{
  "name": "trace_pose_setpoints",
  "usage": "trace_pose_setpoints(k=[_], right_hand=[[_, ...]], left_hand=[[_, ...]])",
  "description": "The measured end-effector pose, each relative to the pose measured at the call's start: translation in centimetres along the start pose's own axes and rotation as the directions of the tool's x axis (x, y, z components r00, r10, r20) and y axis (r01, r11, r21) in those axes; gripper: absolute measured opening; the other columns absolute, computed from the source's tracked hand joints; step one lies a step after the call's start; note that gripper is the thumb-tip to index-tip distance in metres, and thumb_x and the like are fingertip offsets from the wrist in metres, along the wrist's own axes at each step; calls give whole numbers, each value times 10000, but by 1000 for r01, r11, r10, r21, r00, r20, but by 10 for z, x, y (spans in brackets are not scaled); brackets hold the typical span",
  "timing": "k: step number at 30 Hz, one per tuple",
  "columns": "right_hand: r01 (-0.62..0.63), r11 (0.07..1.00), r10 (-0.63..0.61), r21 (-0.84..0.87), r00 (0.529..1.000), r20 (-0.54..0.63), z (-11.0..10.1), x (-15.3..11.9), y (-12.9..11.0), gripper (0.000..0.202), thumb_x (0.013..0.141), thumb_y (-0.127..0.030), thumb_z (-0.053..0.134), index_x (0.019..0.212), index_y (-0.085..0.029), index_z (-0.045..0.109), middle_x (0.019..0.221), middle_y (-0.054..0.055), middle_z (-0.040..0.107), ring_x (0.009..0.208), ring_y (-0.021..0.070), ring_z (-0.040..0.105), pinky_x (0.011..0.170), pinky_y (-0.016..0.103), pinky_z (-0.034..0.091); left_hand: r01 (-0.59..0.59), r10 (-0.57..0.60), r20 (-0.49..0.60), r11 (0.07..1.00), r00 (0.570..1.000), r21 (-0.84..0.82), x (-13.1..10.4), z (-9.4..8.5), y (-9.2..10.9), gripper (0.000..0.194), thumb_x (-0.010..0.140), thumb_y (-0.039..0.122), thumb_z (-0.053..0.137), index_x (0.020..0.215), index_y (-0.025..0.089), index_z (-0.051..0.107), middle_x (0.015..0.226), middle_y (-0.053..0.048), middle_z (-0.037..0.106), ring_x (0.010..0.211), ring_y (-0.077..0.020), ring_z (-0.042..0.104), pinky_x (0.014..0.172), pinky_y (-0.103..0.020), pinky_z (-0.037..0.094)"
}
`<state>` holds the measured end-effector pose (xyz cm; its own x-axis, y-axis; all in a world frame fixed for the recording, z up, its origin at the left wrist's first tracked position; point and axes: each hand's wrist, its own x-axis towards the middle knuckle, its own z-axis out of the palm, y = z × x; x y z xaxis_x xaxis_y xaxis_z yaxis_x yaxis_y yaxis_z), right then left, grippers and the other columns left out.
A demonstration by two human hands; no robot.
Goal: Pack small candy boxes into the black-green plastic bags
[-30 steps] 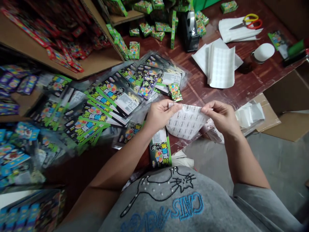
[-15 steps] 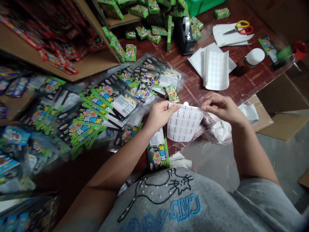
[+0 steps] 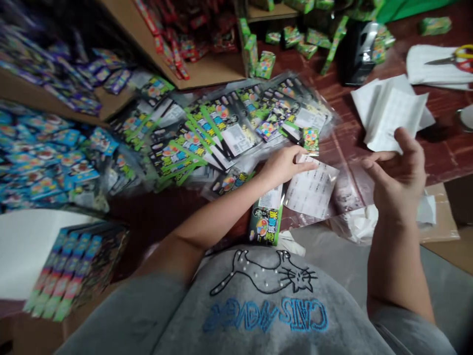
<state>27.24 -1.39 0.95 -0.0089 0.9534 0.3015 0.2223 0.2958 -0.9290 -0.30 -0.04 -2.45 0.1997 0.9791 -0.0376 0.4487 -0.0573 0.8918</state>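
nearest, a grey shirt (image 3: 258,281) w/ a blk cat outline & blue lettering. at lower left, a display box (image 3: 66,271) w/ multicolored strips. just past the shirt, at the table edge, a blk & grn printed card (image 3: 265,224); left forearm crosses by its top end.

right of the card, over the table edge, a small white sheet (image 3: 312,190) w/ rows of faint round marks. left hand (image 3: 288,165) pinches its top edge btwn thumb & fingers. right hand (image 3: 399,172) is raised apart from the sheet, thumb & index tips close, other fingers curled loosely; can't tell if anything's btwn the tips. a clear bag w/ white scraps (image 3: 364,222) sits btwn the sheet & right forearm.

beyond left hand, a grn candy pkt (image 3: 311,140), then a purple pkt (image 3: 269,129) atop overlapping blk & grn bagged cards (image 3: 218,125) fanned across the red-brown table (image 3: 343,103). far left, a heap of blue pkts (image 3: 55,158).

past right hand, a stack of white sheets (image 3: 395,116); farther, a blk tape dispenser (image 3: 358,54) & scissors (image 3: 443,61) on more white paper (image 3: 417,64). at the back, small grn boxes (image 3: 291,37) & a cardboard carton (image 3: 218,71) w/ red pkts (image 3: 181,42), blurred.
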Motion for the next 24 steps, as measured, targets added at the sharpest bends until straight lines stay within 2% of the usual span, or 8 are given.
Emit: trace_pose_setpoints(k=[2,3,7,11,14,18,21,24], right_hand=[[-19,1000,19,-15,999,37,7,-6,3,651,841,-411,896,1435,-511,649,1080,68,748,877,254,681,835,462,589],[-43,999,45,-32,997,70,12,-11,3,664,854,-428,880,1463,-500,623,1006,67,737,872,264,684,824,469,590],[-93,994,102,-49,971,215,45,-36,-8,738,903,-440,816,1568,-456,494,924,37,716,860,271,704,816,476,612],[-124,992,112,7,920,376,91,-45,-26,802,944,-476,774,1638,-440,375,1055,46,747,1004,271,744,944,488,636],[-150,988,113,37,867,484,123,-41,-32,911,948,-541,754,1698,-460,245,1320,74,722,1118,273,748,986,501,650],[-241,968,156,65,789,594,151,-40,-35,1028,937,-528,773,1739,-454,134,1427,85,687,1014,235,774,932,466,690],[-229,970,149,77,816,558,161,-51,-36,1103,924,-489,807,1743,-463,68,1450,84,678,998,222,787,926,436,705],[-98,991,44,86,872,487,166,-70,-36,1057,998,-409,738,1741,-472,-10,1469,79,680,1091,230,796,955,429,713]], left_hand=[[-58,62,-41,992,997,112,-15,-22,-4,467,864,407,905,1247,196,740,1268,-112,768,1174,-275,696,1023,-400,528],[-69,78,-42,982,996,178,-25,-33,-7,428,888,370,883,1254,199,742,1323,-118,753,1245,-286,671,1101,-430,500],[-17,-15,102,954,995,300,-70,-66,-21,87,951,186,735,997,209,805,1130,-83,801,1158,-277,702,1142,-500,484],[108,-103,119,993,988,-38,-92,-81,-25,95,891,188,753,963,211,811,1013,-56,812,965,-211,748,963,-410,586],[226,-176,175,915,969,-333,-99,-90,-22,186,844,225,794,1026,184,803,996,-56,816,888,-164,755,868,-339,608],[287,-247,148,860,958,-422,-109,-99,-23,188,793,247,843,950,156,793,905,-49,806,793,-136,733,782,-295,599],[258,-222,135,871,966,-417,-120,-106,-32,137,817,286,846,838,160,795,843,-52,804,762,-149,736,744,-301,603],[74,-32,121,930,992,-359,-133,-114,-42,117,848,311,858,859,197,834,950,-62,837,887,-177,781,857,-333,628]])
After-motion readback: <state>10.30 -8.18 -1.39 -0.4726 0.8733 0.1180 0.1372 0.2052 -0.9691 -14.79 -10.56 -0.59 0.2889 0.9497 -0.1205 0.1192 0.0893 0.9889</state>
